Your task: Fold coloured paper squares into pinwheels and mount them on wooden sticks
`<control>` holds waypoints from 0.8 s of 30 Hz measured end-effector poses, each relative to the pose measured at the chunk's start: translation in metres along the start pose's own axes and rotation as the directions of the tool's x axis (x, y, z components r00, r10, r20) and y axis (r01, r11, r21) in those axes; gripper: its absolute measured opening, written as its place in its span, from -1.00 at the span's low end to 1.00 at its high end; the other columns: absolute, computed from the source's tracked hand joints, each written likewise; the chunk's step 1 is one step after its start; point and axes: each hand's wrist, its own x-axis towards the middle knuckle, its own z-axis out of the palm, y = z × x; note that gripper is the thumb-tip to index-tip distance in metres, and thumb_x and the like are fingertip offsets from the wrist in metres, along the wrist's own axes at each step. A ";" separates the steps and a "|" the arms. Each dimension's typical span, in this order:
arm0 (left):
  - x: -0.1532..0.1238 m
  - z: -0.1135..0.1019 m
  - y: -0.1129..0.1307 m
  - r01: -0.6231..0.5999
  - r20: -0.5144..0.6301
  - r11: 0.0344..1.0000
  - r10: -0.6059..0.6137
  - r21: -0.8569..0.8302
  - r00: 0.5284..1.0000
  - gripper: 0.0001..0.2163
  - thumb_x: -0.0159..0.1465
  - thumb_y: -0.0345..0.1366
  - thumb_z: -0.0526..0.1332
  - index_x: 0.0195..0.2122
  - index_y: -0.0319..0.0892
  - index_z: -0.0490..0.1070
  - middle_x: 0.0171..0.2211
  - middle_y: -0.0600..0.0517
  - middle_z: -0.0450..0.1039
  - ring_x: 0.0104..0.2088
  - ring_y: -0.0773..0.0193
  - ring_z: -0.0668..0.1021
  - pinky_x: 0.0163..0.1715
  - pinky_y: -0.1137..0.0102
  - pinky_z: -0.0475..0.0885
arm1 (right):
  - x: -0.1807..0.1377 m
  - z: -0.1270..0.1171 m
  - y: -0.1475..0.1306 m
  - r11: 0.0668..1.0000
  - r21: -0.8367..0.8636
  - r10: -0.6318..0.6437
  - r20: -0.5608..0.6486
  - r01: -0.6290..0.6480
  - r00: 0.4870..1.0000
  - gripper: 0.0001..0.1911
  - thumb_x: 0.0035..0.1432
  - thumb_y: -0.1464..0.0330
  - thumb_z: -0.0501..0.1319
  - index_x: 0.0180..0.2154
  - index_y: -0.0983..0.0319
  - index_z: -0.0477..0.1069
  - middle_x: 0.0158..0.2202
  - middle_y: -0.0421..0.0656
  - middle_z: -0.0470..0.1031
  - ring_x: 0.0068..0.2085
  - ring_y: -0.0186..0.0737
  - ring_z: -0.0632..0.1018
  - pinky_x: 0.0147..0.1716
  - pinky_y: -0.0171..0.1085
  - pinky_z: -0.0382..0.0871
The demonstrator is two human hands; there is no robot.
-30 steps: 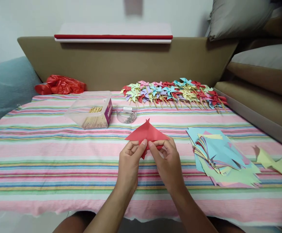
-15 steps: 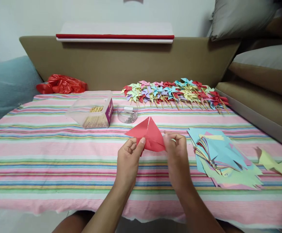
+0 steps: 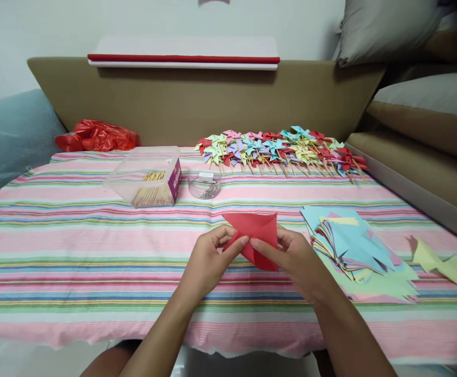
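A folded red paper piece [image 3: 258, 235] is held just above the striped cloth [image 3: 95, 251] in front of me. My left hand [image 3: 208, 259] pinches its left side, thumb and forefinger closed on the paper. My right hand [image 3: 297, 259] grips its right and lower part, forefinger laid across the fold. To the right lies a fanned stack of cut coloured paper [image 3: 354, 251]. Far behind, a row of finished paper pinwheels on sticks [image 3: 279, 149] lies along the cloth's back edge.
A clear plastic box of wooden sticks [image 3: 150, 180] and a small round clear tub of pins [image 3: 205, 186] stand at the back left. A red plastic bag [image 3: 97, 137] lies beyond. Yellow paper scraps [image 3: 444, 264] sit far right. Cushions border the right side.
The red paper has been turned and lowered: its point stood up before, now it points down. My right hand let go briefly, then took hold again lower down.
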 end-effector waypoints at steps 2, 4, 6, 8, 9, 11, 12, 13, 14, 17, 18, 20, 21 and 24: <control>0.000 -0.001 0.002 0.002 0.017 1.000 -0.002 0.027 1.000 -0.77 0.19 -0.18 0.40 -0.50 -0.16 0.46 -0.56 0.10 0.28 -0.51 0.34 0.32 -0.50 0.45 0.19 | 0.001 -0.001 0.001 0.999 -0.045 -0.030 0.003 0.031 1.000 -0.67 -0.03 0.15 0.46 -0.23 0.19 0.66 -0.16 -0.08 0.65 -0.22 -0.05 0.62 -0.28 -0.18 0.49; 0.000 -0.003 0.004 0.015 0.051 0.999 -0.018 0.047 0.999 -0.79 0.21 -0.18 0.39 -0.47 -0.17 0.49 -0.55 0.09 0.33 -0.50 0.33 0.35 -0.49 0.45 0.20 | 0.001 -0.001 0.002 0.995 -0.089 -0.043 0.016 0.045 0.999 -0.69 -0.01 0.16 0.44 -0.24 0.19 0.66 -0.13 -0.07 0.65 -0.22 -0.06 0.62 -0.27 -0.17 0.49; 0.000 -0.003 0.007 0.032 0.079 0.999 -0.035 0.028 0.996 -0.80 0.21 -0.17 0.39 -0.44 -0.17 0.52 -0.53 0.07 0.42 -0.48 0.31 0.43 -0.46 0.45 0.26 | 0.002 0.000 0.005 0.991 -0.127 -0.050 0.020 0.052 0.999 -0.70 0.02 0.15 0.42 -0.25 0.19 0.65 -0.16 -0.07 0.65 -0.22 -0.06 0.61 -0.27 -0.17 0.47; 0.000 -0.004 0.010 0.049 0.069 0.998 -0.046 -0.050 0.997 -0.82 0.18 -0.16 0.42 -0.37 -0.17 0.56 -0.43 0.01 0.54 -0.39 0.25 0.54 -0.37 0.44 0.35 | 0.004 0.002 0.010 0.994 -0.097 -0.053 -0.038 0.049 0.998 -0.70 0.03 0.14 0.42 -0.26 0.21 0.64 -0.24 -0.09 0.65 -0.24 -0.07 0.59 -0.28 -0.18 0.45; 0.001 -0.003 0.010 0.056 0.046 0.993 -0.052 -0.103 0.998 -0.80 0.16 -0.16 0.43 -0.31 -0.16 0.58 -0.36 -0.04 0.59 -0.33 0.20 0.59 -0.31 0.42 0.40 | 0.005 0.005 0.012 0.998 -0.041 -0.055 -0.092 0.052 0.994 -0.69 0.03 0.13 0.43 -0.27 0.21 0.63 -0.29 -0.11 0.64 -0.26 -0.09 0.58 -0.28 -0.18 0.43; 0.002 -0.002 0.009 0.071 -0.011 0.976 -0.075 -0.205 0.997 -0.74 0.14 -0.16 0.46 -0.19 -0.14 0.59 -0.23 -0.10 0.64 -0.19 0.12 0.63 -0.18 0.37 0.45 | 0.009 0.011 0.016 0.987 0.138 -0.049 -0.206 0.078 0.977 -0.69 0.02 0.12 0.44 -0.29 0.21 0.61 -0.34 -0.14 0.62 -0.29 -0.15 0.55 -0.28 -0.20 0.41; 0.002 -0.001 0.008 0.078 -0.029 0.968 -0.088 -0.240 0.996 -0.72 0.12 -0.17 0.47 -0.17 -0.13 0.58 -0.19 -0.11 0.65 -0.15 0.11 0.64 -0.15 0.36 0.46 | 0.010 0.015 0.017 0.967 0.233 -0.043 -0.246 0.102 0.968 -0.69 0.02 0.13 0.44 -0.30 0.21 0.61 -0.34 -0.15 0.62 -0.29 -0.16 0.54 -0.27 -0.20 0.41; 0.002 0.001 0.006 0.088 -0.034 0.961 -0.100 -0.262 0.994 -0.71 0.11 -0.19 0.48 -0.16 -0.13 0.57 -0.17 -0.11 0.64 -0.14 0.12 0.63 -0.13 0.35 0.46 | 0.011 0.019 0.018 0.940 0.316 -0.038 -0.267 0.125 0.963 -0.71 0.01 0.14 0.44 -0.30 0.21 0.61 -0.32 -0.15 0.62 -0.27 -0.17 0.54 -0.25 -0.21 0.41; 0.002 0.003 0.004 0.098 -0.028 0.957 -0.110 -0.274 0.994 -0.70 0.10 -0.21 0.49 -0.15 -0.13 0.57 -0.17 -0.11 0.64 -0.14 0.13 0.63 -0.12 0.35 0.47 | 0.011 0.024 0.018 0.912 0.383 -0.036 -0.277 0.145 0.960 -0.72 0.02 0.16 0.45 -0.28 0.20 0.61 -0.29 -0.15 0.63 -0.25 -0.18 0.55 -0.23 -0.21 0.42; 0.001 0.014 -0.004 0.080 -0.039 0.951 -0.096 -0.299 0.995 -0.71 0.09 -0.25 0.49 -0.17 -0.15 0.57 -0.22 -0.05 0.59 -0.23 0.23 0.60 -0.20 0.41 0.48 | 0.009 0.038 0.016 0.853 0.494 -0.024 -0.281 0.166 0.960 -0.76 0.03 0.20 0.44 -0.28 0.18 0.61 -0.24 -0.16 0.63 -0.23 -0.19 0.55 -0.21 -0.22 0.43; 0.000 0.018 -0.005 0.054 -0.068 0.948 -0.079 -0.313 0.995 -0.73 0.10 -0.25 0.49 -0.19 -0.14 0.57 -0.27 -0.01 0.57 -0.27 0.27 0.57 -0.24 0.44 0.47 | 0.007 0.043 0.016 0.841 0.515 -0.019 -0.281 0.167 0.959 -0.77 0.03 0.21 0.44 -0.28 0.18 0.60 -0.24 -0.16 0.63 -0.23 -0.19 0.55 -0.20 -0.22 0.44; -0.001 0.025 -0.008 -0.007 -0.145 0.943 -0.044 -0.334 0.989 -0.81 0.14 -0.25 0.47 -0.26 -0.14 0.55 -0.35 0.05 0.52 -0.34 0.35 0.52 -0.31 0.49 0.43 | 0.004 0.051 0.017 0.824 0.540 -0.012 -0.282 0.169 0.959 -0.80 0.05 0.22 0.44 -0.29 0.18 0.60 -0.24 -0.17 0.62 -0.22 -0.20 0.55 -0.17 -0.22 0.45; -0.001 0.028 -0.008 -0.029 -0.180 0.941 -0.035 -0.338 0.983 -0.84 0.15 -0.24 0.45 -0.31 -0.15 0.54 -0.39 0.07 0.49 -0.37 0.37 0.49 -0.33 0.51 0.40 | 0.003 0.055 0.018 0.821 0.545 -0.012 -0.282 0.170 0.959 -0.80 0.06 0.23 0.43 -0.29 0.18 0.61 -0.24 -0.17 0.62 -0.22 -0.21 0.55 -0.16 -0.23 0.45; -0.001 0.030 -0.008 -0.047 -0.251 0.942 -0.040 -0.332 0.967 -0.81 0.17 -0.21 0.43 -0.42 -0.18 0.50 -0.46 0.10 0.42 -0.41 0.38 0.44 -0.36 0.51 0.36 | 0.000 0.061 0.023 0.829 0.535 -0.017 -0.271 0.165 0.963 -0.80 0.10 0.22 0.41 -0.27 0.19 0.62 -0.24 -0.17 0.62 -0.20 -0.22 0.55 -0.13 -0.23 0.44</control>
